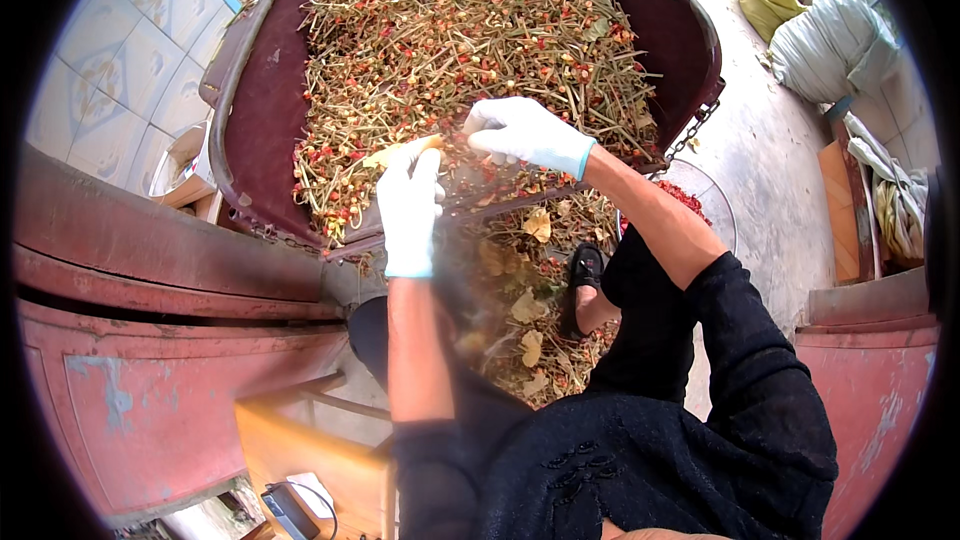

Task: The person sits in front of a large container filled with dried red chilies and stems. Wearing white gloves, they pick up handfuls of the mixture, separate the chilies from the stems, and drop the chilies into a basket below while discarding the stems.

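My left hand (409,202), in a white knit glove with a pale blue cuff, is over the front edge of a maroon metal cargo bed (259,120). A yellowish dry leaf (380,158) shows at its fingertips; whether they grip it is unclear. My right hand (529,136), gloved alike, is just to the right over the bed. Its fingers are curled, and anything between them is hidden. A large heap of dry plant stalks (465,30) with red and orange bits, resembling chilli pepper stems, fills the bed.
Stalks and dry leaves (531,347) litter the floor around my shoe (586,270). By my right knee is a round basket (724,199) with red pieces. A chain (694,127) hangs at the bed's corner. Pink panels (180,405) flank me; a wooden stool (315,457) stands lower left.
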`<state>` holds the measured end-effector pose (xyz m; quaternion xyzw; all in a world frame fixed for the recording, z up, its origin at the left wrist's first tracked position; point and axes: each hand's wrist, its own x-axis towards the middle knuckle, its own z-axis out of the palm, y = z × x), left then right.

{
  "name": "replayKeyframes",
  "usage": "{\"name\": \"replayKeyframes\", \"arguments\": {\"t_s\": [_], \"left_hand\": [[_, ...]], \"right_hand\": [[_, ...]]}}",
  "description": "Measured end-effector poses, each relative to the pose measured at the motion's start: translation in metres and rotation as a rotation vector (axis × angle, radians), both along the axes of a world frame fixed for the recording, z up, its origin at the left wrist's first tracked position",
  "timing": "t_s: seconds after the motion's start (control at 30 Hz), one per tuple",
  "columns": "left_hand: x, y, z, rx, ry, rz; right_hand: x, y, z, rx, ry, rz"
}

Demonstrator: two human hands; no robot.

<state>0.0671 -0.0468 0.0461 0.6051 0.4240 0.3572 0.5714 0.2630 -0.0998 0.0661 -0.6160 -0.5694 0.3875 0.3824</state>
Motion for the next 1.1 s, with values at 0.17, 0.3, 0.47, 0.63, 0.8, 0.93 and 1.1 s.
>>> {"name": "replayKeyframes", "arguments": {"t_s": [0.17, 0.3, 0.47, 0.63, 0.8, 0.93, 1.1], "left_hand": [[0.008, -0.005, 0.0, -0.04, -0.036, -0.048], [0.01, -0.007, 0.0, -0.077, -0.082, -0.085], [0.009, -0.007, 0.0, -0.042, -0.02, -0.113], [0.014, -0.011, -0.002, -0.095, -0.329, 0.011], [0.025, -0.012, -0.014, -0.167, -0.579, 0.131], [0.03, -0.023, -0.01, -0.116, -0.458, 0.138], [0.028, -0.027, -0.002, -0.134, -0.387, 0.096]], "right_hand": [[0.002, -0.003, 0.001, -0.009, 0.041, 0.055], [0.004, -0.003, -0.002, -0.027, 0.039, 0.101], [0.01, -0.005, -0.003, 0.017, 0.009, 0.18], [-0.002, -0.006, 0.002, 0.005, 0.217, 0.038], [-0.025, -0.013, 0.006, 0.033, 0.337, -0.062], [-0.026, -0.014, 0.009, 0.097, 0.303, -0.097], [-0.018, -0.011, 0.004, -0.001, 0.373, -0.028]]}}
